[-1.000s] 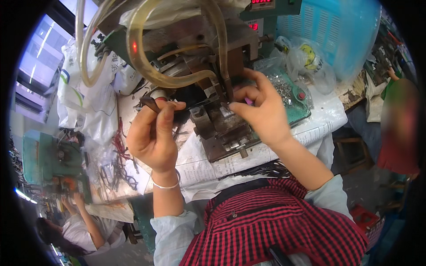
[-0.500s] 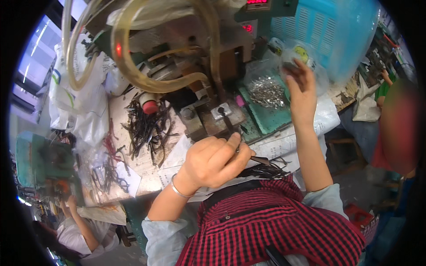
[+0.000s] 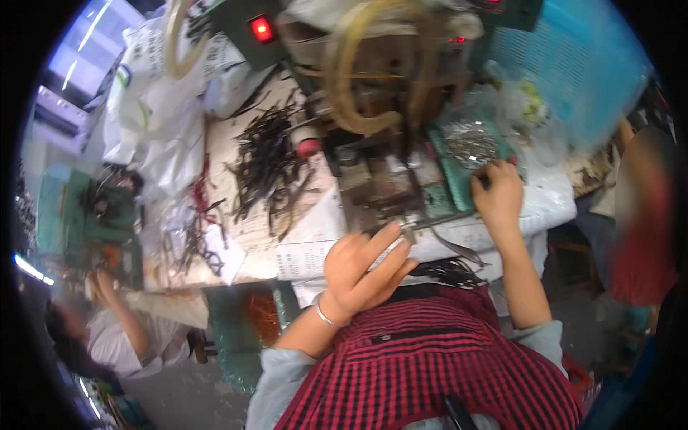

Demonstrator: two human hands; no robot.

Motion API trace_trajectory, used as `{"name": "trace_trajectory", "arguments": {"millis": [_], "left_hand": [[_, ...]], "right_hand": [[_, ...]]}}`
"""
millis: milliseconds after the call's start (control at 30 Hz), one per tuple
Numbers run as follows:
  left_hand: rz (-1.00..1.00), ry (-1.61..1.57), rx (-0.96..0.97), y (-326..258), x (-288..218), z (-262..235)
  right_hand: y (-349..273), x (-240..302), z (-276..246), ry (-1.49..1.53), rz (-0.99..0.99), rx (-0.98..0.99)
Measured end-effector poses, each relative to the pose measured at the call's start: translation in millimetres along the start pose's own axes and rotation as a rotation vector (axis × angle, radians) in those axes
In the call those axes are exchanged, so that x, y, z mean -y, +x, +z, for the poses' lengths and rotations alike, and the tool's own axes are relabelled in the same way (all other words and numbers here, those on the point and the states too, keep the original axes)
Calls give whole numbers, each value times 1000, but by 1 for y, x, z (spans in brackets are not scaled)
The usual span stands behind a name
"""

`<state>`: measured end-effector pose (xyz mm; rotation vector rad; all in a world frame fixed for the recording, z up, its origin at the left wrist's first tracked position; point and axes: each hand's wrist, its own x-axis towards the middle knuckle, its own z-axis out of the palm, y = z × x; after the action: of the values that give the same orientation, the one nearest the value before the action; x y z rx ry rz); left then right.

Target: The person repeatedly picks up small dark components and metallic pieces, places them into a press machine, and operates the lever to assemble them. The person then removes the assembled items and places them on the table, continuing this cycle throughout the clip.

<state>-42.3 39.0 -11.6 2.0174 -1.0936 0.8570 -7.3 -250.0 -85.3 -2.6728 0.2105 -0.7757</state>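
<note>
Head view, left hand curled, right hand bunched at green tray, both grips unclear, yellowish tube partly blocked machine, dark strips lay left.

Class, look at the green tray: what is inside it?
Small silvery pieces lie heaped in the green tray. The tray's floor beneath them is hidden, and the right hand covers part of the near side.

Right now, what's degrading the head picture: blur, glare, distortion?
Head view, centre: the dark metal press and looped translucent yellow hose look blurred, fine detail lost; head view, top: the square red indicator light glares; head view, right of centre: the heap of small silvery metal pieces glints near the bare right hand; head view, rim: black corners, fisheye bending.
</note>
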Motion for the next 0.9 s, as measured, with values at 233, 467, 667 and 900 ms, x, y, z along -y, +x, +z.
{"name": "trace_trajectory", "arguments": {"millis": [233,467,667,900], "left_hand": [[-376,591,-219,18,59,-89],[-646,918,434,-66,178,3],[-790,691,50,-64,206,-42],[-994,-438,-336,-50,179,-74]], "right_hand": [[4,10,-20,519,432,-21],[23,24,0,692,364,24],[-39,-42,-34,395,286,-231],[-36,6,-68,665,357,-149]]}}
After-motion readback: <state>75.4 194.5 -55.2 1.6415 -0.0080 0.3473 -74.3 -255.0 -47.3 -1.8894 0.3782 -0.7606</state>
